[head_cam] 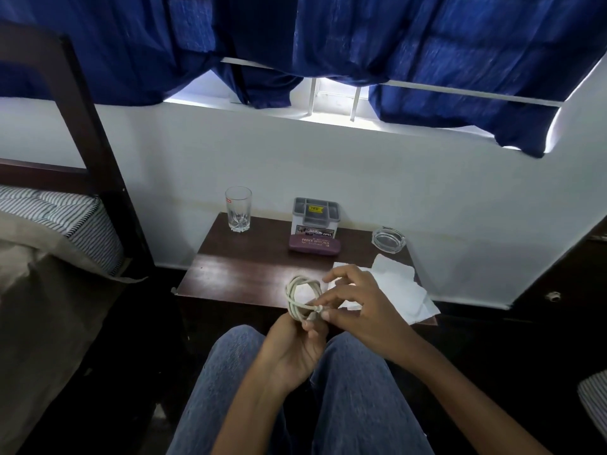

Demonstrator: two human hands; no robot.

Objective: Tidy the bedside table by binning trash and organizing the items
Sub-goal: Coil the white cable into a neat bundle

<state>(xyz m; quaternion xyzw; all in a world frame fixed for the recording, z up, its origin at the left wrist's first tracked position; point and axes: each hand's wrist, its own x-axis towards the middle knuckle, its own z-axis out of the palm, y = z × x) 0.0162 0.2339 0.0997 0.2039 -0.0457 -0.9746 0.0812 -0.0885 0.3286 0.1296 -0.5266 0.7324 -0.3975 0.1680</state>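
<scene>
Knees in jeans (230, 389); above them the left hand (295, 353) has its grip curled round one coiled white cable (300, 295), held over the desk's (249, 270) front edge. The right hand (358, 310) pinches the cable's end. On the desk: one glass (238, 210), one lidded box (314, 216) (contents hidden), one glasses case (314, 245) touching its front, one ashtray (388, 239), and white tissues (397, 290).

Dark bedside table (249, 274), glass (238, 209), box (314, 218), glasses case (314, 245), ashtray (388, 239), tissues (394, 287)

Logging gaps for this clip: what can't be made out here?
Head view.
The cable ends: hidden by fingers of the left hand and right hand.
The tissue: left part covered by the right hand.
The box label: print too small, partly blocked by the glasses case.
</scene>
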